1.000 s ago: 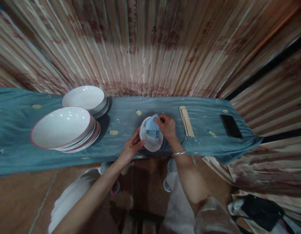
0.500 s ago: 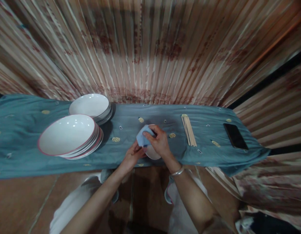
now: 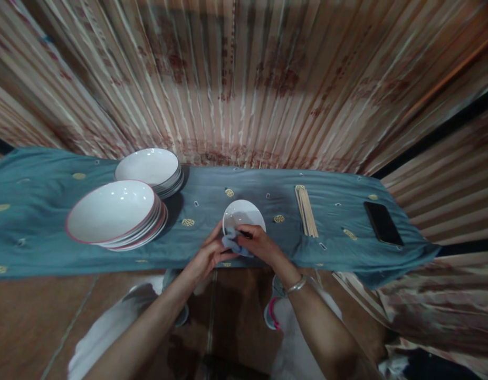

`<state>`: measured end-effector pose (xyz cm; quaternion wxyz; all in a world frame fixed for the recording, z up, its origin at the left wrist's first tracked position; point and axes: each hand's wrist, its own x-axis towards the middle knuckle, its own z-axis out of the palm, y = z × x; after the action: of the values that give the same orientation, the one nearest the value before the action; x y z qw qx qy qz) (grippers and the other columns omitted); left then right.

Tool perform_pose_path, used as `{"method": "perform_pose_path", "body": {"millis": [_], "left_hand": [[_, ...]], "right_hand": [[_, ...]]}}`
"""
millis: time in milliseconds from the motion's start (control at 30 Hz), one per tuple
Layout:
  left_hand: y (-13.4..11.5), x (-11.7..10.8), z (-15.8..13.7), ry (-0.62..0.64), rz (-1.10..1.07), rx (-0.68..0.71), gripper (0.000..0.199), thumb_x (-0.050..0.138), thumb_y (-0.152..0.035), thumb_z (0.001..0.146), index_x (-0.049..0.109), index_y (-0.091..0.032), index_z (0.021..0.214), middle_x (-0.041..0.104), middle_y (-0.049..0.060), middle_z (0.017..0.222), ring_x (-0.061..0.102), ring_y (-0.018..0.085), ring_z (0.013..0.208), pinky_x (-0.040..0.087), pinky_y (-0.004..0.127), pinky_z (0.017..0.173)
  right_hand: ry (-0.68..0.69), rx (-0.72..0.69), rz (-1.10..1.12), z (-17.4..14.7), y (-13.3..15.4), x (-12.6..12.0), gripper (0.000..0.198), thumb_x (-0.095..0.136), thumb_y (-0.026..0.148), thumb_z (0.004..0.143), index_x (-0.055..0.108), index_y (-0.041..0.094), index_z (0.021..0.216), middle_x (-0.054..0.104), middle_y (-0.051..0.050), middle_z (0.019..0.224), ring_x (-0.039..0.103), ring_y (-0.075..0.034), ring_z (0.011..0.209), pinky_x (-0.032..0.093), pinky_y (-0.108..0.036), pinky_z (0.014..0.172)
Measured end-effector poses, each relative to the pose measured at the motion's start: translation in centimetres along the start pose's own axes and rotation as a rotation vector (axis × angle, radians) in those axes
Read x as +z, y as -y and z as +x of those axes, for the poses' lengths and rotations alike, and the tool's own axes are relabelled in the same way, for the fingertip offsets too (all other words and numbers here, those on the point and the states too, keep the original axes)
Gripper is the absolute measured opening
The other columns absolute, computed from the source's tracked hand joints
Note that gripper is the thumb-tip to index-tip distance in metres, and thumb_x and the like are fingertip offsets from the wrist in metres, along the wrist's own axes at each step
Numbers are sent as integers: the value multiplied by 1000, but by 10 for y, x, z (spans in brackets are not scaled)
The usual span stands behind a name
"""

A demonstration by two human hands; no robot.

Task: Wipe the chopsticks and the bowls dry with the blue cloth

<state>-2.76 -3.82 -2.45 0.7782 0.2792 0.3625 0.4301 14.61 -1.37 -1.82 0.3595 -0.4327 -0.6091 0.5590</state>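
The left hand (image 3: 208,257), fingers partly curled, is gripping the small white bowl (image 3: 240,212) by its near-left side, close to the near edge of the table (image 3: 206,195). The right hand (image 3: 256,241) is pinching the bunched blue cloth (image 3: 232,243) against the near rim, its fingers nearly closed. Whether the bowl is resting on the table or hanging just above it is unclear. For even wiping, the left hand should be bracing the bowl firmly while the right is guiding the cloth along the rim with light, steady pressure.
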Motion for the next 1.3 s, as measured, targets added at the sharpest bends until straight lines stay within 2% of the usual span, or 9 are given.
{"method": "perform_pose_path", "body": {"millis": [133,333,500,667,800,967,1133,1300], "left_hand": [[0,0,2,1,17,-15,84,71,-33,75,35,-22,150,73,11,106,71,22,83,59,31,67],[2,6,3,-92,144,2,86,78,-29,73,38,-23,148,74,8,102,72,21,81,62,32,68],[0,10,4,-136,162,12,87,78,-31,71,38,-21,148,74,8,103,72,24,85,62,33,65],[1,11,4,-151,186,38,90,81,-34,68,40,-19,147,74,7,99,72,25,86,62,36,68],[4,11,6,-173,184,59,94,82,-37,66,40,-18,147,74,6,91,71,24,82,62,37,69],[9,13,7,-207,154,88,99,85,-38,62,40,-17,147,74,5,87,70,22,79,62,37,71],[13,13,6,-221,141,101,96,84,-37,64,41,-18,147,73,4,85,70,21,77,61,35,69],[16,11,5,-220,126,105,93,83,-38,65,42,-19,146,73,5,87,70,21,77,61,35,70]], "right_hand": [[41,-23,-213,-11,2,-6,19,57,19,76,72,18,89,70,1,79,61,-14,73,46,-23,67],[91,34,-615,-26,3,-15,23,57,18,83,72,17,101,73,-5,98,67,-20,90,48,-31,83],[-13,42,-918,-31,-4,-23,26,54,13,85,69,15,107,71,-11,111,62,-24,108,45,-36,97],[-188,-38,-1052,-18,-9,-33,26,50,6,82,69,14,99,70,-13,104,62,-24,102,47,-35,94],[-380,-173,-971,4,-16,-39,26,47,8,84,68,14,99,70,-14,103,63,-24,100,47,-36,94],[-567,-248,-657,24,-26,-37,25,50,17,85,68,18,102,72,-10,104,65,-23,100,49,-35,93],[-551,-285,-313,32,-25,-25,25,56,31,84,69,20,102,73,-9,106,65,-23,101,49,-37,95],[-422,-282,-61,35,-18,-8,22,59,35,82,68,20,96,72,-6,99,65,-20,93,49,-34,90]]}}
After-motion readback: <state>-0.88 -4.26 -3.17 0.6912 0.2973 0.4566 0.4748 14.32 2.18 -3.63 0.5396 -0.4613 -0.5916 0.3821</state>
